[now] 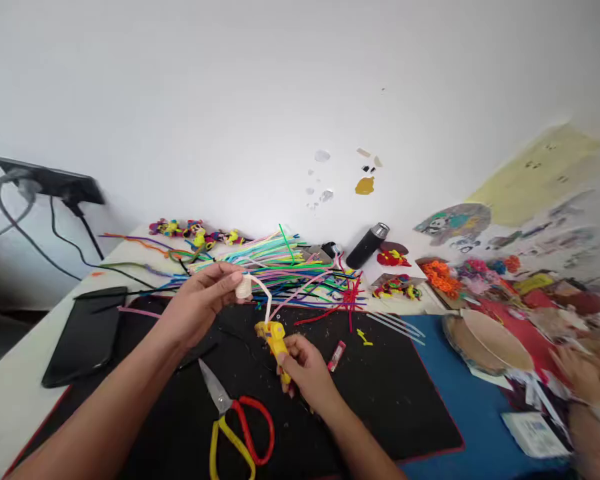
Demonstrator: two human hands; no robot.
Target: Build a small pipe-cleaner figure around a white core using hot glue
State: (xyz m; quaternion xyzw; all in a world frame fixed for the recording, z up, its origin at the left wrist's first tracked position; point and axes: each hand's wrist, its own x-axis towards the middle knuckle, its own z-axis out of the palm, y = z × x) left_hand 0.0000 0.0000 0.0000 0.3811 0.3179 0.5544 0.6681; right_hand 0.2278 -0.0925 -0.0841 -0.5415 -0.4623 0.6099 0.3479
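Note:
My left hand pinches a cream pipe cleaner wound into a tight coil. The loose end of that pipe cleaner arches right and bends down toward the tip of a yellow glue gun; whether they touch I cannot tell. Wrapped round the glue gun's handle is my right hand, over the black mat. Scissors with one red and one yellow handle lie with blades apart below my left hand. A small red-and-white tube rests right of my right hand.
Behind my hands lies a heap of coloured pipe cleaners. A black phone is at left, a black flask near the wall. Clear glue sticks lie at the mat's right edge. Another person's hand is at far right.

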